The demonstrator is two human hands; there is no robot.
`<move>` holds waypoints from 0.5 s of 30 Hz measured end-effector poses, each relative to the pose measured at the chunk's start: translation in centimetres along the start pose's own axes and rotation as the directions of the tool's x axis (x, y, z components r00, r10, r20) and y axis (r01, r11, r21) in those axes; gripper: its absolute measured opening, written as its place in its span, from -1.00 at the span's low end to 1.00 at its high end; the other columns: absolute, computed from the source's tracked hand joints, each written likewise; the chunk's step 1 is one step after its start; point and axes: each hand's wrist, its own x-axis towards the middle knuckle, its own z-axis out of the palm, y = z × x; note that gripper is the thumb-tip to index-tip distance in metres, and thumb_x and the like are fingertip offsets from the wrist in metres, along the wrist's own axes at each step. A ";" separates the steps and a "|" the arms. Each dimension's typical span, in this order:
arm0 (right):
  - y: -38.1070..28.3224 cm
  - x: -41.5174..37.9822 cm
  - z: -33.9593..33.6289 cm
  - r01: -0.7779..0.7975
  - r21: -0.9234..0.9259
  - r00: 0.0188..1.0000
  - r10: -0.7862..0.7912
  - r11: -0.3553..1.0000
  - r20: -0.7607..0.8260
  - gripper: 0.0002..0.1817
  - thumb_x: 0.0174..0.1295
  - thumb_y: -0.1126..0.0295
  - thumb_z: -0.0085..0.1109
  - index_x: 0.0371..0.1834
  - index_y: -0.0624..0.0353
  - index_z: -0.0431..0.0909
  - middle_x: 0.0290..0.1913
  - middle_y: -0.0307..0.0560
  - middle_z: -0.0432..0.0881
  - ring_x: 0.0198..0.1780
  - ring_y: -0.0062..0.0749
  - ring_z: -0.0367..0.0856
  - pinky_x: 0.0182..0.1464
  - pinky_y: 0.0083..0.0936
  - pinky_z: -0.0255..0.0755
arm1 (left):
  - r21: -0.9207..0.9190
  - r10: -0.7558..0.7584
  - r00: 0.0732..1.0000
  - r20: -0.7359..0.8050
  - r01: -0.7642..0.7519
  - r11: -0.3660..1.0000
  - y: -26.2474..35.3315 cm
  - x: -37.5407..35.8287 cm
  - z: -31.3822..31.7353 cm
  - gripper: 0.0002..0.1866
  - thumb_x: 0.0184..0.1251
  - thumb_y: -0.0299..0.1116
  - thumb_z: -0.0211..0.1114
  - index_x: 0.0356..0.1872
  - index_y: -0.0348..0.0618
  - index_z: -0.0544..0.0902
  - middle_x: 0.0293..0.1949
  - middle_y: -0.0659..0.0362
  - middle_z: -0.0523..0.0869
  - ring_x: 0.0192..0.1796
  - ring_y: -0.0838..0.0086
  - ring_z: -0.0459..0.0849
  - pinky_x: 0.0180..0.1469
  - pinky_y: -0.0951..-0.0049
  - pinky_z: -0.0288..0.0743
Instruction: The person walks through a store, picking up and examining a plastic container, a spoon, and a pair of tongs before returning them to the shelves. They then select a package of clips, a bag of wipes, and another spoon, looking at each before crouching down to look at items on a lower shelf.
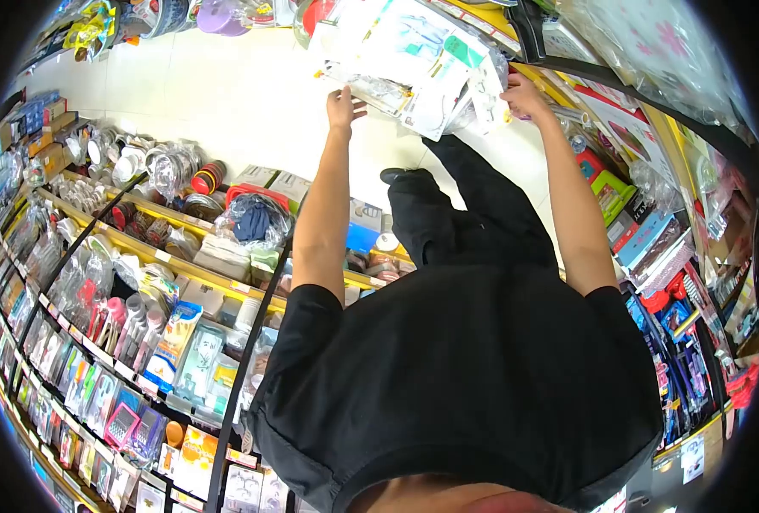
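Observation:
In front of me, at the top of the head view, is a bright pile of white packages (414,51) in clear wrapping, with a green patch on one of them; glare washes out their print. Just below the pile's left corner is my left hand (343,109), its fingers apart and nothing in it. On the other side, my right hand (525,96) has its fingers bent against the edge of a white printed package (487,92), which it grips. What supports the pile cannot be seen.
Shelves (132,252) packed with bowls, brushes and packaged kitchenware run along my left. Another full shelf (653,171) stands close on my right, with boxes and bagged goods. Pale floor tiles (226,94) lie between them. A purple item (223,19) is at the top.

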 end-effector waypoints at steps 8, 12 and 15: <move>-0.3 2.4 1.1 0.178 -0.376 0.972 -0.221 0.909 -0.074 -0.43 -0.11 0.36 0.24 0.04 0.23 0.34 -0.11 0.12 0.51 -0.04 -0.20 0.48 -0.01 -0.42 0.34 | -0.005 -0.204 0.979 0.029 0.204 0.979 -11.5 -8.0 -2.8 -0.72 0.22 -0.33 -0.02 -0.13 -0.30 0.40 -0.27 0.03 0.58 -0.34 0.35 0.63 -0.43 0.44 0.52; 9.2 8.0 6.1 0.172 0.066 0.981 -0.165 0.983 -0.100 -0.32 -0.09 0.38 0.29 0.13 0.25 0.20 0.01 0.05 0.42 0.03 -0.26 0.43 0.00 -0.45 0.34 | 0.008 -0.325 0.940 0.099 0.326 0.945 -15.7 -12.1 -2.3 -0.69 0.17 -0.33 0.02 -0.09 -0.25 0.40 -0.26 0.10 0.58 -0.28 0.37 0.62 -0.32 0.46 0.49; 4.2 1.5 8.4 -0.069 0.289 0.979 0.120 0.955 -0.164 -0.25 -0.09 0.33 0.31 0.18 0.25 0.14 0.02 0.02 0.42 0.10 -0.26 0.38 0.01 -0.46 0.34 | -0.042 -0.330 0.940 0.089 0.335 0.941 -17.6 -14.6 -0.9 -0.72 0.19 -0.33 0.01 -0.11 -0.23 0.41 -0.26 0.11 0.57 -0.31 0.40 0.61 -0.35 0.48 0.49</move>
